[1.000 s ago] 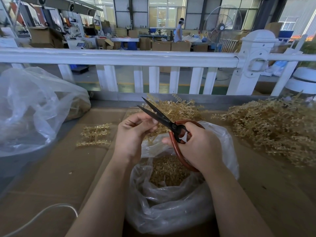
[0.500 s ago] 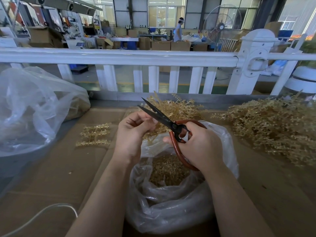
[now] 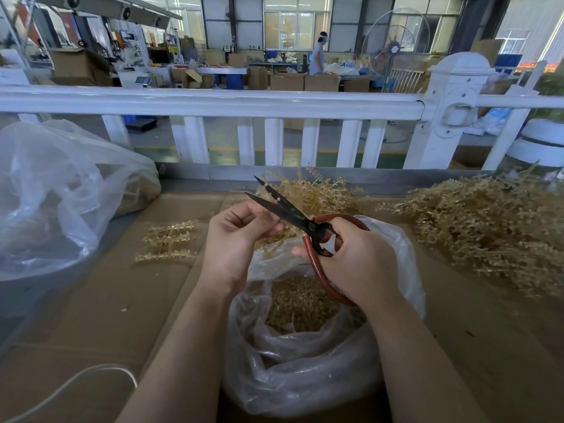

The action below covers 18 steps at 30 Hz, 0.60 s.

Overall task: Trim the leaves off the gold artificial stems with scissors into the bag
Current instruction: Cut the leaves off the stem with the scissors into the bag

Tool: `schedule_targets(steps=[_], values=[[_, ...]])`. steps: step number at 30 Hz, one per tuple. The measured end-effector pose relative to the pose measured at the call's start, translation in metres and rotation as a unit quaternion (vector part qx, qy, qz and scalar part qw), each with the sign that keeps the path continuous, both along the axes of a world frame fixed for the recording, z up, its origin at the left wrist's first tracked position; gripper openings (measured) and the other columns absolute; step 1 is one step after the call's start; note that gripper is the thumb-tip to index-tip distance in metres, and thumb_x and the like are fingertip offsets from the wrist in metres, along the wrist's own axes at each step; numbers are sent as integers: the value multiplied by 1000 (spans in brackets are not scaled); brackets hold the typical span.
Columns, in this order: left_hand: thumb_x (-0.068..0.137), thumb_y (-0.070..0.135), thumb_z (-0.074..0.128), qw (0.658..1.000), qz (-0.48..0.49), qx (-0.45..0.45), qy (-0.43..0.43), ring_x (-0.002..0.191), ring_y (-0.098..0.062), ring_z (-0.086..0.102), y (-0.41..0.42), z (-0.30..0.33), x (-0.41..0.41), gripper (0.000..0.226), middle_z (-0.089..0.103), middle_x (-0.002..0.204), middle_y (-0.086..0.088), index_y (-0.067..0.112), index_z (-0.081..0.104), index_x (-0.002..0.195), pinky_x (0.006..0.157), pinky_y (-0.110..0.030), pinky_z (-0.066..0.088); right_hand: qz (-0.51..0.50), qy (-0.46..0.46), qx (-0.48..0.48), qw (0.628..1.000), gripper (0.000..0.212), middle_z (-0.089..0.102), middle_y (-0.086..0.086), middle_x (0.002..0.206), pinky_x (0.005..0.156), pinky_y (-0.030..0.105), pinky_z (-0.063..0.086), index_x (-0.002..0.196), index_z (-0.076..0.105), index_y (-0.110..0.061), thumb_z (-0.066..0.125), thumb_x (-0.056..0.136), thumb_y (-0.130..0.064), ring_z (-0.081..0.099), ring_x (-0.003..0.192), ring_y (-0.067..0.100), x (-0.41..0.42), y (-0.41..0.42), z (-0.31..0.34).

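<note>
A crumpled clear plastic bag (image 3: pixel 305 377), part-filled with gold clippings, is seen directly below both hands, with a heap of gold artificial stems (image 3: pixel 488 227) to its right. The black-bladed scissors with red loop handles (image 3: pixel 308 224) are gripped by the right hand (image 3: pixel 360 264), blades parted, while a barely visible stem piece is pinched by the curled left hand (image 3: pixel 238 236). Those fingers lie touching the blades and could be nicked at closing, or clippings could miss the bag; against the earlier frames, almost nothing is changed.

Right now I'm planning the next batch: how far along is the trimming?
Done: the bag already holds cut leaves. In hand: the left hand holds a stem at the open scissors, gripped by the right hand. Left: a big untrimmed pile on the right.
</note>
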<state>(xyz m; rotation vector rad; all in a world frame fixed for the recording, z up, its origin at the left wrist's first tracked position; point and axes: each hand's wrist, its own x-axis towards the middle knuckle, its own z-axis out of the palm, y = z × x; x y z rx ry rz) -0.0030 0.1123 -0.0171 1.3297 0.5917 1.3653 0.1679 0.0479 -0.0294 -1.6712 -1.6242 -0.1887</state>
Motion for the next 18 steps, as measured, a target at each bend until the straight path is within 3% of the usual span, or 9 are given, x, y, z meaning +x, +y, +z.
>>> schedule_targets(steps=[9, 18], values=[[86, -6, 64, 1000, -26, 4, -2, 72, -18, 67, 2, -2, 0, 10, 71, 77, -11, 2, 69, 82, 73, -26, 54, 2, 5, 11, 1000, 77, 66, -17, 76, 59, 23, 53, 90, 69, -27, 38, 69, -93, 59, 68, 4, 0, 1, 0], [78, 3, 66, 998, -49, 0, -29, 69, -14, 67, 2, -3, 1, 8, 70, 73, -7, -2, 65, 84, 71, -23, 55, 21, 19, 23, 999, 74, 58, -24, 77, 58, 8, 38, 95, 70, -28, 41, 72, -91, 56, 68, 1, -1, -1, -2]])
